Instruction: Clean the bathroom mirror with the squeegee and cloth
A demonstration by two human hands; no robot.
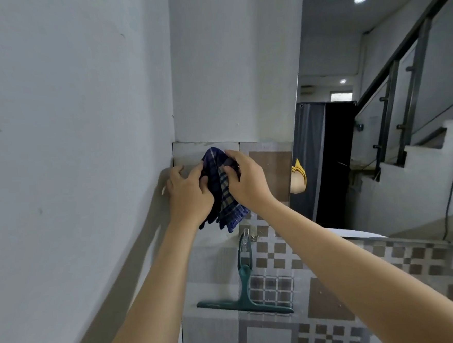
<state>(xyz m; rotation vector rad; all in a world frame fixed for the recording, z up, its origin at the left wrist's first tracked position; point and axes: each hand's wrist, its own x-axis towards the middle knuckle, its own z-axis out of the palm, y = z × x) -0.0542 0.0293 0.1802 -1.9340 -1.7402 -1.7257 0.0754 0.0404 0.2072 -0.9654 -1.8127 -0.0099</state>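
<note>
Both hands, left hand [188,194] and right hand [244,180], had fingers clamped on the cloth [221,187] against the tiled wall [270,165] (probably bunching it). The squeegee [245,290] hung below; mirror [378,134] to the right.

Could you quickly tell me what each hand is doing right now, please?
Left hand: closed on the cloth, by the tiled wall.
Right hand: closed on the same cloth from the other side.

Your cloth [222,187] is soft woven check fabric, matt and crumpled. Squeegee [245,285] looks like smooth green plastic, on a shiny metal hook [245,233]. Tiles [274,251] semi-gloss; painted wall [69,128] matt, scuffed; mirror [378,134] glossy.
</note>
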